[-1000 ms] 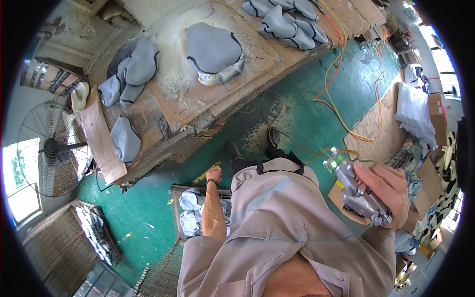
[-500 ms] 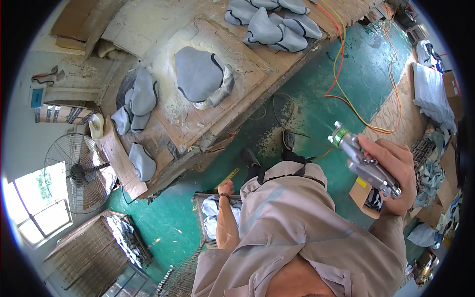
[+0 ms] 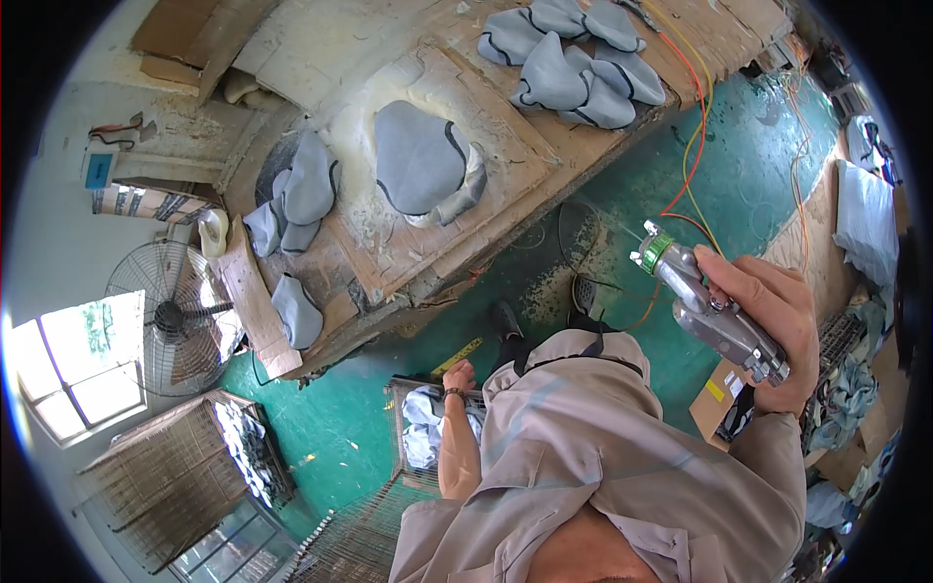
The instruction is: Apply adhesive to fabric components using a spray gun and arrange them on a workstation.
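My right hand [image 3: 773,316] is wrapped round a silver spray gun [image 3: 714,306] with a green ring near its nozzle, pointing up and left. A faint mist shows by the nozzle. My left hand [image 3: 457,376] hangs low with curled fingers, above a wire basket [image 3: 397,418] of grey pieces; nothing shows in it. Across the worktable [image 3: 428,277], apart from both hands, a grey cup-shaped fabric piece [image 3: 420,155] with black edging rests on a pale, residue-covered patch. Similar grey pieces [image 3: 309,185] lie to its left, and a larger heap [image 3: 583,73] at the far right.
Red and yellow hoses [image 3: 698,126] run off the table to the green floor [image 3: 389,360]. A big fan [image 3: 170,316] stands left, near a wire rack [image 3: 175,466]. Cardboard boxes [image 3: 721,398] and fabric piles [image 3: 846,369] sit on my right.
The view has shifted, so the table and its pieces appear farther right in the picture. My right hand still grips the spray gun, and my left hand still hangs low.
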A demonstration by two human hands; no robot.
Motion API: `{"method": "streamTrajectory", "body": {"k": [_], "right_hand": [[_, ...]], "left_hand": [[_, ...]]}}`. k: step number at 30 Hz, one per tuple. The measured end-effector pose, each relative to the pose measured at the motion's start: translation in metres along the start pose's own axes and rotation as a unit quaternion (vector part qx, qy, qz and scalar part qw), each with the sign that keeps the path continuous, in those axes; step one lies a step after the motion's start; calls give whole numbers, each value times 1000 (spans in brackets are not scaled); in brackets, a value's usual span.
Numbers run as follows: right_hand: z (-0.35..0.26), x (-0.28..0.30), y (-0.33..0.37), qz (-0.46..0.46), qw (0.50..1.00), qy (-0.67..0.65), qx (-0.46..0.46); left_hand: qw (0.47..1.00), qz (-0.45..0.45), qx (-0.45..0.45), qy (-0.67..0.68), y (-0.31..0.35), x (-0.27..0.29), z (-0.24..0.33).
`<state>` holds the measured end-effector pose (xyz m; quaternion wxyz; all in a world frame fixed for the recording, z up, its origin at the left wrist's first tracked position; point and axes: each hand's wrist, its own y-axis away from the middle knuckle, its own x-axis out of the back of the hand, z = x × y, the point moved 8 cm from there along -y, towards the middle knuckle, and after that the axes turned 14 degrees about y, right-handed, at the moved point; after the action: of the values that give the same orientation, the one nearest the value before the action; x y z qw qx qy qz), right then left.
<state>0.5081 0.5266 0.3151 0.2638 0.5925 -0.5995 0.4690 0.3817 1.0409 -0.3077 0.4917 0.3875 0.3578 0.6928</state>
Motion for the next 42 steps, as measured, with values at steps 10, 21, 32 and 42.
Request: {"method": "streamTrajectory", "body": {"k": [10,21,32,42], "right_hand": [[-34,3,-15,6,1000,-7,29],[-57,-2,-1,-36,998,29,46],[-70,-6,9,-19,996,10,86],[-56,-1,30,-52,997,12,55]], "left_hand": [[1000,-21,-13,-8,-11,-19,10],[993,-45,-111,-17,-16,-29,71],[925,-15,-378,29,26,-58,200],[771,91,-628,-54,127,-109,384]]}}
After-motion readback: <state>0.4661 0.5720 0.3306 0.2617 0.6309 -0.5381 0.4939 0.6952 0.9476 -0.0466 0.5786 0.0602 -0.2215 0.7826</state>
